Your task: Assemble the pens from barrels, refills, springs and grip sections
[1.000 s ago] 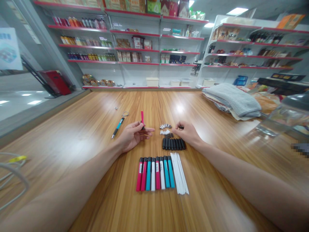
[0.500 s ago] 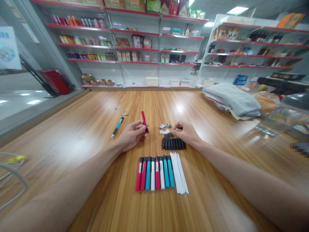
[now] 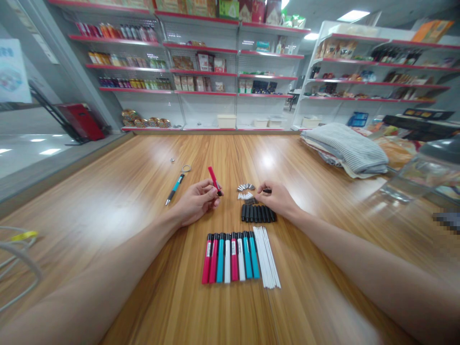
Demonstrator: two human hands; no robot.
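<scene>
Nearest, pen barrels [image 3: 235, 258] and white refills [image 3: 266, 258] were lined up, black grips [image 3: 258, 213] beyond. A dark piece [image 3: 267, 190] was partly covered by the right hand [image 3: 279, 198]; whether its fingers were closed on it could not be told. Above the bench [image 3: 201, 316], a tilted pink barrel [image 3: 212, 177] was pinched by fingers of the left hand [image 3: 194, 202], with a gap left before the metal cones [image 3: 246, 187]. A clear container [image 3: 408, 175] was set rightward, contents indistinct. Past the bench's far edge [image 3: 208, 134], white bins [image 3: 226, 121] were shelved.
</scene>
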